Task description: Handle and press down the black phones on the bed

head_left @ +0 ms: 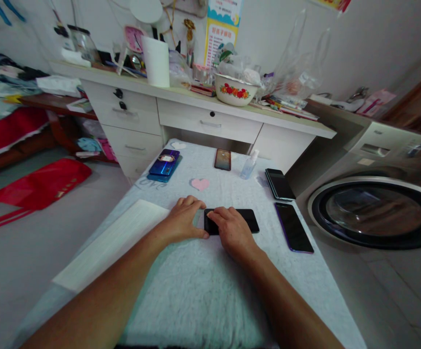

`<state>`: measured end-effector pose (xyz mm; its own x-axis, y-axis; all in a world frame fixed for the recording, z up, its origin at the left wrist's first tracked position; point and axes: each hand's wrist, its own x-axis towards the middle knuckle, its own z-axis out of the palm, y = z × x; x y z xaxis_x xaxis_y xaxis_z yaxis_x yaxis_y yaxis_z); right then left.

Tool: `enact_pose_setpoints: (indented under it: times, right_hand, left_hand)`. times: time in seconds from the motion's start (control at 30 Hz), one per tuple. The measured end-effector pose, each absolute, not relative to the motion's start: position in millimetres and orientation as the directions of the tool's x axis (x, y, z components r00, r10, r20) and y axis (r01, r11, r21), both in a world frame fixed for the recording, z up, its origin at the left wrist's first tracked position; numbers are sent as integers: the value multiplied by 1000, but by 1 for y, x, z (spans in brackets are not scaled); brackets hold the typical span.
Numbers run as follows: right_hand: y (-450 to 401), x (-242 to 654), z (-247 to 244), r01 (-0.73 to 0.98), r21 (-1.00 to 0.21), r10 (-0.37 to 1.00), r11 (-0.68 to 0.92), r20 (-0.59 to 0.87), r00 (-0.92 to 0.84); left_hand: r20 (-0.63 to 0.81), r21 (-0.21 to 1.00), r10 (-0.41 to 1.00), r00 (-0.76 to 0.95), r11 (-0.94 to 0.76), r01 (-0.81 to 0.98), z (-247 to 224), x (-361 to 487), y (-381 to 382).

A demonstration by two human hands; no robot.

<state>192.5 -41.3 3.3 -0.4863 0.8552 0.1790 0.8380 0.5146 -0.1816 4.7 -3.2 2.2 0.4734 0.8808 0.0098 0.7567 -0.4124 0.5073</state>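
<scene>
A black smartphone (pixel 244 220) lies flat, screen up, on the cloth-covered table. My left hand (pixel 184 220) braces its left end, with the thumb at the near corner and the fingers at the far one. Over the left part of the screen, my right hand (pixel 234 230) presses down with bent fingers held together. Whatever may be under those fingertips is hidden. To the right lie a purple-edged phone (pixel 293 228) and a stack of dark phones (pixel 280 184). Farther back are a small brown phone (pixel 223 159), a clear spray bottle (pixel 249 166) and blue phones (pixel 164 164).
A long pale sheet (pixel 112 245) lies along the table's left side. Behind stands a white desk (pixel 210 118) bearing a flowered bowl (pixel 235 91) and a paper roll (pixel 155 62). At right is a washing machine (pixel 373 165); a red bag (pixel 46 186) rests on the floor at left.
</scene>
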Motion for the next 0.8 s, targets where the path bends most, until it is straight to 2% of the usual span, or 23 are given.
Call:
enact_pose_setpoints:
  times: [0.27, 0.57, 0.8]
  right_hand:
    - [-41, 195, 7, 896, -125, 901, 425, 151, -407]
    - [-39, 183, 10, 856, -147, 868, 496, 96, -487]
    - [-44, 201, 14, 929, -103, 933, 354, 100, -345]
  left_hand:
    - [5, 514, 883, 469, -405, 756, 4, 5, -5]
    - [18, 502, 877, 481, -424, 754, 1, 5, -3]
    - [24, 500, 870, 493, -437, 748, 2, 3, -3]
